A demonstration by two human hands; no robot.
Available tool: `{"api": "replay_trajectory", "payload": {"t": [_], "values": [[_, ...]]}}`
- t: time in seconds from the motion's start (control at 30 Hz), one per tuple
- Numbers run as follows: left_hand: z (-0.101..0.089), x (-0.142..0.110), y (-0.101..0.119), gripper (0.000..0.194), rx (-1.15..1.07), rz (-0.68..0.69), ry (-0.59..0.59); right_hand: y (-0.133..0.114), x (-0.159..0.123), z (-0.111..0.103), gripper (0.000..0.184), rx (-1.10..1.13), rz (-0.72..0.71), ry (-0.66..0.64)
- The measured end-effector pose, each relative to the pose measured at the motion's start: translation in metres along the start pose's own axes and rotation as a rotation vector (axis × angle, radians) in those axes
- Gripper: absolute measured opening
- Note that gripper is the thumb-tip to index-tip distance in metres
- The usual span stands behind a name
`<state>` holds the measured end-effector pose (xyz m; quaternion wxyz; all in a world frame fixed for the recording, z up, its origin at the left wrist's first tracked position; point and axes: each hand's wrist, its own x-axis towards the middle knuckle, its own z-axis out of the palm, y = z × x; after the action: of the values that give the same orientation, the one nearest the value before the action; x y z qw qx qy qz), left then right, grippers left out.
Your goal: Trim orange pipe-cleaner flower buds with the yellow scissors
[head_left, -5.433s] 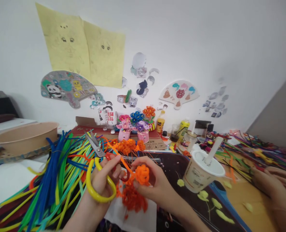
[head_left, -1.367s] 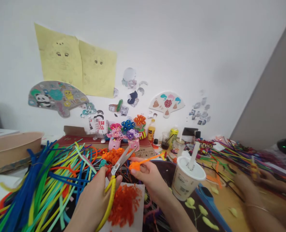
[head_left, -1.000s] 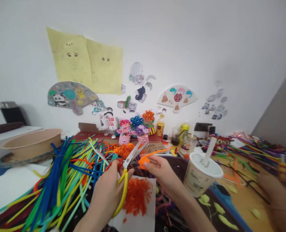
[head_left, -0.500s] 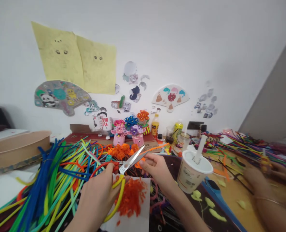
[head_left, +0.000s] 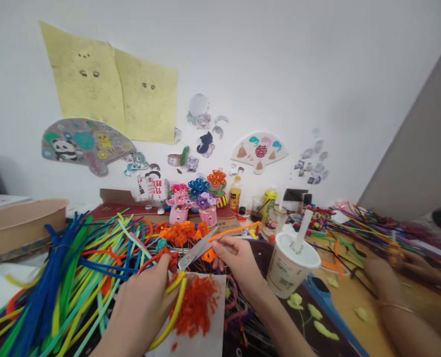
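My left hand (head_left: 149,287) is closed round scissors (head_left: 196,253) with yellow and red handles. Their blades point up and right and look almost closed beside an orange pipe cleaner (head_left: 238,231). The fingers of my right hand (head_left: 235,258) pinch that pipe cleaner; one end sticks out to the right. A bit of orange flower-like shape (head_left: 208,255) shows under these fingers. Below both hands, orange fuzz clippings (head_left: 198,305) lie heaped on a white sheet (head_left: 209,342). Just behind are several orange pipe-cleaner flowers (head_left: 185,232) on wire stems.
Bundled pipe cleaners (head_left: 67,277) spread on the left beside a tan basin (head_left: 23,228). A lidded paper cup (head_left: 289,267) with a straw stands close to my right forearm. Finished potted flowers (head_left: 179,206) stand behind. Another person's hands (head_left: 387,277) work at the right.
The scissor blades, spread apart about a second ago, have come nearly together at the pipe cleaner. The orange flower shape has turned lower in my right hand.
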<state>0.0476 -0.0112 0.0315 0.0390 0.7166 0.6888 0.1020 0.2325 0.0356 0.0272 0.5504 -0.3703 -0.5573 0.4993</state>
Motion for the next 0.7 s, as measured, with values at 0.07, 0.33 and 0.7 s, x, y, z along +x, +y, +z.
{"api": "replay_trajectory", "payload": {"t": [0.07,0.33,0.7], "values": [[0.002,0.001,-0.001,0.036,-0.027,0.01,0.005,-0.002,0.0,0.0,0.041,0.011,0.009,-0.016],[0.0,0.0,-0.001,0.029,-0.125,0.018,-0.001,-0.006,-0.001,-0.003,0.041,-0.003,-0.003,-0.102],[-0.001,-0.001,-0.003,0.019,-0.303,0.098,-0.063,-0.005,0.0,-0.017,0.024,-0.132,-0.103,-0.125]]}}
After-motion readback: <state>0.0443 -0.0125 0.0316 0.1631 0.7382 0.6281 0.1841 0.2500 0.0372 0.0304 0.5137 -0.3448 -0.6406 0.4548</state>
